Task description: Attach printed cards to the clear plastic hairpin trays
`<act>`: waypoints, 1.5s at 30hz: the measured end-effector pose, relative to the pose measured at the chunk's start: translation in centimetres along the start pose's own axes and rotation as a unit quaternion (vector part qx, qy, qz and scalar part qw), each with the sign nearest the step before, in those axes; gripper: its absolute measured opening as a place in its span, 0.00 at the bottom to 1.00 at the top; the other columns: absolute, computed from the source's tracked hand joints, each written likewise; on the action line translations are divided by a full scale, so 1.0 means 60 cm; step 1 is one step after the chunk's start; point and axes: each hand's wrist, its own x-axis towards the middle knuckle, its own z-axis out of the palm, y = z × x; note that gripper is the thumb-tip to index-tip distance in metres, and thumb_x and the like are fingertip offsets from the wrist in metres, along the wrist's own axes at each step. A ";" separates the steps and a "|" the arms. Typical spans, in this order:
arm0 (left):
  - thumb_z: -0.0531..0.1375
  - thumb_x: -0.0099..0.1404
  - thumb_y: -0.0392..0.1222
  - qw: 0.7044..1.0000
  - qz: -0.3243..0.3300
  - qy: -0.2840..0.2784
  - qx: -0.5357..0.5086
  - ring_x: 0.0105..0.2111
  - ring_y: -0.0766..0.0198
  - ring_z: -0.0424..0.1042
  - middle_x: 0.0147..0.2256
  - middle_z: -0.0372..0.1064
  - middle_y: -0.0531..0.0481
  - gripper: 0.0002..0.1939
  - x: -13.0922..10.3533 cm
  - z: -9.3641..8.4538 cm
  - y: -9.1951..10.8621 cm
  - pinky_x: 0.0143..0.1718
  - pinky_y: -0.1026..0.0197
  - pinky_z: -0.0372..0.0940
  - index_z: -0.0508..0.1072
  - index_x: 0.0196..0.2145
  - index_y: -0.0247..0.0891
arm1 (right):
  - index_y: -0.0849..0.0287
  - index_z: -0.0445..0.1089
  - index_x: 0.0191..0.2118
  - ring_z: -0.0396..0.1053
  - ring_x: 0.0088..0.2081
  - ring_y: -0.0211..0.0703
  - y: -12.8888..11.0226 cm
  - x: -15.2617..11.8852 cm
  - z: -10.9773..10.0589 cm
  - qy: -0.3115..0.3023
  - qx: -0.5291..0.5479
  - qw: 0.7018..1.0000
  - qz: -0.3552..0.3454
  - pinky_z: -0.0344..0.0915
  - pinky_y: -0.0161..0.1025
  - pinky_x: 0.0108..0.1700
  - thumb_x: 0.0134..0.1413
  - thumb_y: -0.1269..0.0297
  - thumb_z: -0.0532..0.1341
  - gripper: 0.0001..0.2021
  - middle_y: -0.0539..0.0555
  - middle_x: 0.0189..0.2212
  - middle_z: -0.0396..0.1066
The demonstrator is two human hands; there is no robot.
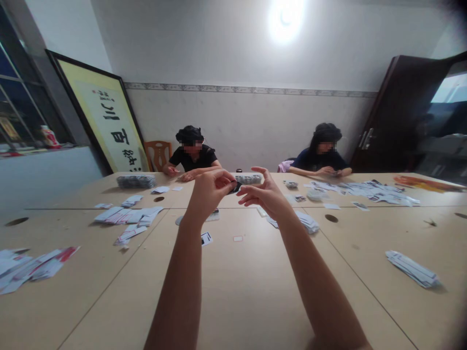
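My left hand (pixel 215 187) is raised over the middle of the table, thumb and fingers pinching a small flat black piece (pixel 234 188). What kind of piece it is does not show clearly. Just right of it, my right hand (pixel 264 194) has its fingers spread apart, the lower fingertips close to the piece; whether they touch it I cannot tell. Below my left wrist lies a black-and-white printed card (pixel 206 238). A small white label with a red border (pixel 238 238) lies between my forearms. A stack of white papers (pixel 306 222) sits partly behind my right wrist.
White paper slips (pixel 127 216) lie left of centre, with more at the left edge (pixel 32 267). A bundle of folded papers (pixel 412 268) lies at right. Two people sit across the table, near a row of packed pieces (pixel 135 182) and a spread of papers (pixel 375 190).
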 end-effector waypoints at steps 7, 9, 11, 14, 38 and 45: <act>0.67 0.60 0.42 0.999 -0.002 -0.018 -0.029 0.28 0.63 0.74 0.29 0.76 0.47 0.06 -0.001 -0.001 0.005 0.29 0.63 0.66 0.79 0.31 0.36 | 0.54 0.51 0.58 0.75 0.24 0.39 0.015 0.007 0.006 0.009 0.039 0.999 -0.034 0.75 0.38 0.33 0.36 0.67 0.77 0.45 0.45 0.24 0.77; 0.67 0.60 0.43 0.999 -0.010 -0.024 -0.045 0.28 0.63 0.75 0.29 0.76 0.47 0.07 0.000 -0.001 0.003 0.29 0.63 0.66 0.78 0.32 0.35 | 0.54 0.51 0.57 0.75 0.24 0.39 0.015 0.008 0.005 0.007 0.044 0.998 -0.040 0.75 0.38 0.33 0.36 0.67 0.76 0.44 0.45 0.24 0.77; 0.67 0.60 0.44 0.997 -0.017 -0.032 -0.062 0.28 0.63 0.75 0.29 0.76 0.47 0.08 0.000 -0.001 0.001 0.29 0.63 0.66 0.78 0.32 0.35 | 0.54 0.52 0.57 0.74 0.24 0.38 0.015 0.008 0.004 0.007 0.045 0.998 -0.046 0.74 0.38 0.32 0.36 0.67 0.76 0.43 0.44 0.23 0.77; 0.67 0.60 0.45 0.995 -0.027 -0.044 -0.090 0.27 0.63 0.75 0.28 0.76 0.48 0.09 -0.001 -0.002 -0.001 0.28 0.63 0.65 0.77 0.32 0.35 | 0.54 0.52 0.56 0.74 0.23 0.37 0.017 0.010 0.005 0.005 0.042 0.997 -0.058 0.74 0.37 0.32 0.37 0.67 0.75 0.42 0.44 0.23 0.77; 0.71 0.57 0.45 0.961 -0.009 -0.069 -0.268 0.29 0.68 0.67 0.29 0.68 0.52 0.12 -0.004 -0.012 0.016 0.31 0.65 0.64 0.74 0.30 0.36 | 0.52 0.51 0.61 0.75 0.24 0.40 -0.028 -0.030 0.021 -0.010 0.011 0.993 -0.114 0.76 0.40 0.32 0.40 0.68 0.74 0.43 0.44 0.24 0.77; 0.72 0.58 0.49 0.954 0.038 -0.085 -0.284 0.30 0.66 0.67 0.29 0.68 0.52 0.14 -0.010 -0.016 0.025 0.32 0.64 0.65 0.75 0.31 0.38 | 0.50 0.50 0.61 0.76 0.23 0.41 -0.040 -0.046 0.030 0.008 -0.010 0.992 -0.126 0.77 0.41 0.31 0.41 0.66 0.73 0.43 0.42 0.24 0.74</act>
